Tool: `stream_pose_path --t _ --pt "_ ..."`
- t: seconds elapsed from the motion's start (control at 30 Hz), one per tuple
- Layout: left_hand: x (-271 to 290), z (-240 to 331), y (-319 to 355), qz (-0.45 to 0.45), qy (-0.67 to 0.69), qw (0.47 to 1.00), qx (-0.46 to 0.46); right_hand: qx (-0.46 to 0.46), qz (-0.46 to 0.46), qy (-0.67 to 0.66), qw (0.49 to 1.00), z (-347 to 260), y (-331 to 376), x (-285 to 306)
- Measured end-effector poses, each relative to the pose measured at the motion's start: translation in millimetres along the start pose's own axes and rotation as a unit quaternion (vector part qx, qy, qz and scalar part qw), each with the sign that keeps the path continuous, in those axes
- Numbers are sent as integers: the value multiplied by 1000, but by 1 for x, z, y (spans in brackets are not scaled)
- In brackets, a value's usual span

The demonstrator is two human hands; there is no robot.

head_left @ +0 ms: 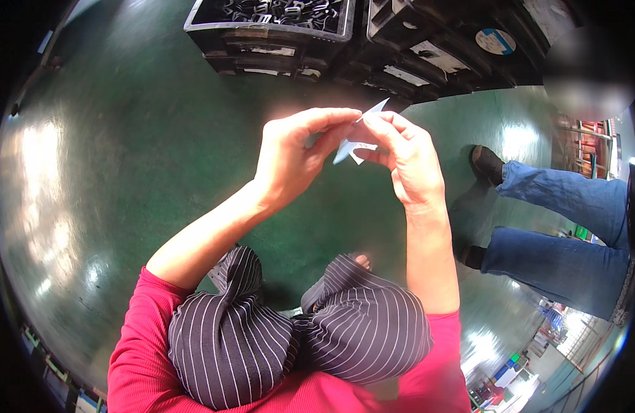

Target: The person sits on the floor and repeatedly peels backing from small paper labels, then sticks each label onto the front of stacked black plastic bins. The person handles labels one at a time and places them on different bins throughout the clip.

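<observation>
Both hands are raised in front of me above the green floor, their fingertips almost meeting. Between them is a small, thin white and pale-blue piece (363, 146) that looks like a paper label or sticker, bent, with one pointed corner sticking up past the fingers. My left hand (290, 153) pinches it from the left with thumb and forefinger. From the right, my right hand (415, 165) grips it between thumb and fingers. The fingers cover part of the piece, so its full shape is hidden.
Ahead stands a black crate (262, 43) filled with small dark buckle-like parts. More black crates (427, 51) with worn labels adjoin it on the right. A person in blue jeans (558, 265) stands close on my right. Shelving (593, 148) shows farther off at the right edge.
</observation>
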State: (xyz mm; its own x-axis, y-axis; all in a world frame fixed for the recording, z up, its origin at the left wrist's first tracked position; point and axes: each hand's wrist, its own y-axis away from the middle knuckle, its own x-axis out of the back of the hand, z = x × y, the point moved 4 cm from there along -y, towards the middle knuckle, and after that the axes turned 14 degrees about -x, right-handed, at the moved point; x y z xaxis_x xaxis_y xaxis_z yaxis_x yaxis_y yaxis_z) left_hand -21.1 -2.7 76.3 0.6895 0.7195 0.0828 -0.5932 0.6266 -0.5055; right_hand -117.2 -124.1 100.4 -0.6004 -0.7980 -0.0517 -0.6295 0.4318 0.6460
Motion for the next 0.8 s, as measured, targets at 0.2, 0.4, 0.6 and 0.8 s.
stream_pose_path --t 0.2,0.4,0.6,0.8 --pt "7 -7 1 0 49 995 84 18 5 -5 1000 -1 0 -11" --pt "-1 32 -29 -22 -58 994 -85 153 43 54 986 -28 16 0" --pt "-16 64 -77 4 108 992 -62 180 97 140 969 -86 51 18" --pt "4 103 -93 -25 232 972 23 228 111 134 958 -110 93 -8"
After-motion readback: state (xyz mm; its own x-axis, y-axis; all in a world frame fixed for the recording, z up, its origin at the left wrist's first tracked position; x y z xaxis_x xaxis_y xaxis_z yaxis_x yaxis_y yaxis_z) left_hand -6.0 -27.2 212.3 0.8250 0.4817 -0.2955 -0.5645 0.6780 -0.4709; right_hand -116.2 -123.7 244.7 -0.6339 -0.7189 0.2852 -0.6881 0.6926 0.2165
